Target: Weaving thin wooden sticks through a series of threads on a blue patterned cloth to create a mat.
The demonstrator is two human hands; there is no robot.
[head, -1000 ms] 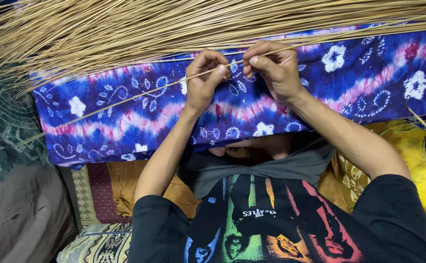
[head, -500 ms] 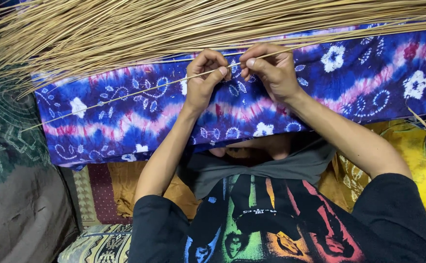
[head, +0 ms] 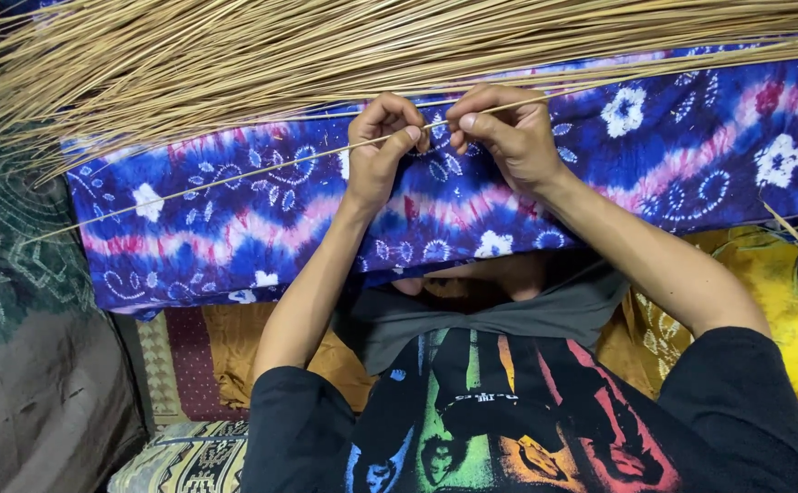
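Note:
A single thin tan stick (head: 235, 177) runs from the lower left up to my fingers. My left hand (head: 383, 146) pinches it between thumb and fingers. My right hand (head: 507, 132) pinches the same stick just to the right, fingertips nearly touching the left hand's. Both hands rest over a blue, pink and white tie-dyed cloth (head: 673, 155) spread across my lap. Behind the hands lies a large bundle of similar tan sticks (head: 326, 50), fanning out to the left.
A dark green patterned cloth (head: 15, 274) covers the left side. Yellow fabric (head: 764, 301) lies at the right, and a patterned cushion (head: 189, 456) sits at the lower left. My black printed shirt (head: 509, 411) fills the bottom.
The stick's free left end has dropped slightly and the stick has slid a little through my fingers. Both hands stay in about the same place.

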